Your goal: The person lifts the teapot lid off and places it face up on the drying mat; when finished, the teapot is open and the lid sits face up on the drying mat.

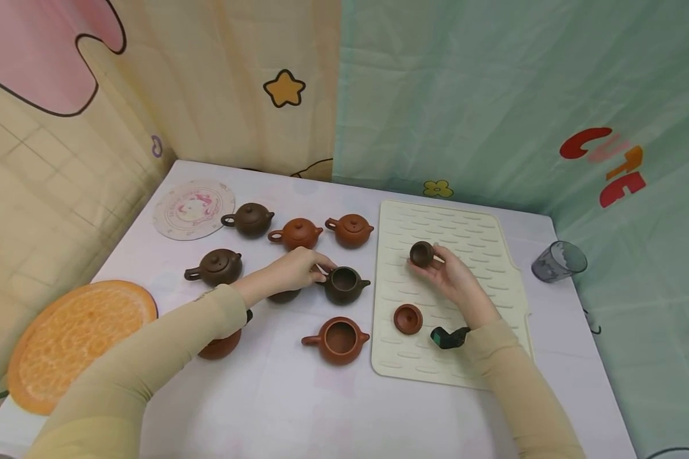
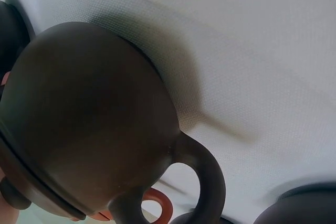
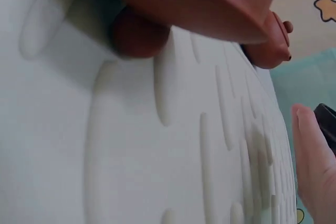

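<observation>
My left hand [image 1: 295, 271] pinches the handle side of a dark brown teapot [image 1: 344, 294], whose top is uncovered. My right hand [image 1: 450, 277] holds a small dark teapot lid [image 1: 422, 254] above the cream mat, hollow side facing the camera; in the right wrist view this hand [image 3: 315, 169] shows at the right edge. A reddish lid [image 1: 407, 319] lies upside down on the mat, knob beneath. Left of the mat sits an uncovered reddish teapot [image 1: 324, 344]. Another dark teapot [image 2: 94, 114] fills the left wrist view, partly hidden under my forearm in the head view.
Several lidded teapots stand behind and left, including a dark one [image 1: 252, 220] and a reddish one [image 1: 350, 231]. The ribbed mat [image 1: 453, 223] covers the right side. A glass [image 1: 558, 261] stands at the right edge; a round orange placemat [image 1: 80, 344] lies left.
</observation>
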Motion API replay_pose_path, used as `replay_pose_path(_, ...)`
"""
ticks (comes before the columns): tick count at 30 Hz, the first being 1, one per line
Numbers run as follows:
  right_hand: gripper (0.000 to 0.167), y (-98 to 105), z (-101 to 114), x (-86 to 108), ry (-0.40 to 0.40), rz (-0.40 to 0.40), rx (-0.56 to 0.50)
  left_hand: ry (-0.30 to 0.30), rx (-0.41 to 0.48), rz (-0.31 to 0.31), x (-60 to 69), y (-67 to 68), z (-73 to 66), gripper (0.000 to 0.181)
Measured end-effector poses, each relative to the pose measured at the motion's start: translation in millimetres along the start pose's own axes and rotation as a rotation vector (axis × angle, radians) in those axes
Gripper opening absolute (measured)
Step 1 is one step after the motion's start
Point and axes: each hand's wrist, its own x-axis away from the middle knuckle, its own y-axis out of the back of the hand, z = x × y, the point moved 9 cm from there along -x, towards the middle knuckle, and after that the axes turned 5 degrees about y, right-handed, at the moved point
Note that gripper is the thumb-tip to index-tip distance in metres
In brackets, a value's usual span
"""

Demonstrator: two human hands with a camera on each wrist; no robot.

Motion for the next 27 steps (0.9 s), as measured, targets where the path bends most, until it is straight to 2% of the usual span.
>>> replay_pose_path(2, 0.061, 2.1, -1.6, -4.2, 0.003, -0.008, 0.045, -0.001, 0.002, -0.001, 0.1, -0.1, 0.0, 0.032)
replay_pose_path(8, 0.058, 3.4, -4.9, -13.3, 0.037, -0.03, 0.46, 0.002, 0.01, -0.013, 0.3, 0.5, 0.3, 0.032)
replay_pose_path(14, 0.057, 6.8, -3.9, -12.3, 0.033, -0.115, 0.73, -0.004, 0.008, -0.019, 0.3, -0.7, -1.5, 0.031)
replay_pose_path(18, 0.056, 10.3, -1.0, -12.9, 0.047, -0.145, 0.801, -0.001, 0.008, -0.017, 0.1, -1.3, -1.7, 0.031)
replay_pose_path(27, 0.051, 16.5, 0.0, -13.6, 0.045, -0.181, 0.817, 0.011, 0.004, -0.015, -0.6, -0.8, -0.5, 0.031)
